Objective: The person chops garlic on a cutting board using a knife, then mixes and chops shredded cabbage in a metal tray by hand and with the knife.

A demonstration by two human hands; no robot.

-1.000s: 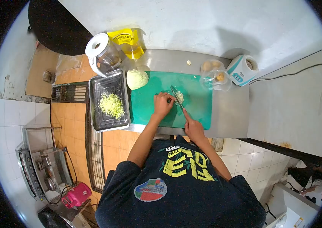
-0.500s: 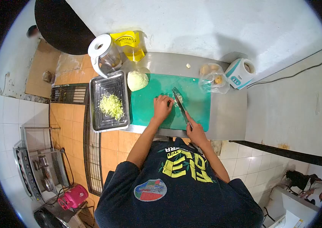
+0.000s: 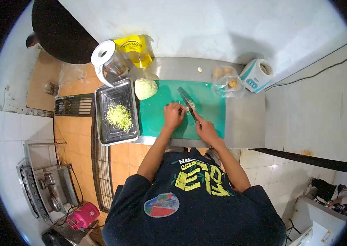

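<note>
My right hand (image 3: 205,129) is wrapped round the handle of a knife (image 3: 187,101), whose blade points up and to the left over the green cutting board (image 3: 153,119). Beside the blade, my left hand (image 3: 174,115) rests on the board with its fingers curled; whatever lies under the fingertips is too small to make out. Small pale chopped pieces (image 3: 192,105) lie around the blade. A cabbage (image 3: 145,89) sits at the board's upper left corner. Left of the board, a metal tray (image 3: 135,128) holds shredded green vegetable (image 3: 119,117).
Behind the tray stand a white-lidded jug (image 3: 110,61) and a yellow pouch (image 3: 135,50). A plastic bag (image 3: 228,82) with round brown items and a white-and-teal appliance base (image 3: 257,75) are at the right back. A pink gas cylinder (image 3: 84,215) and stove (image 3: 31,191) are lower left.
The knife has shifted left and tilted more leftward, close to my left fingers. My right hand has moved slightly up and left. The whole view has shifted a little.
</note>
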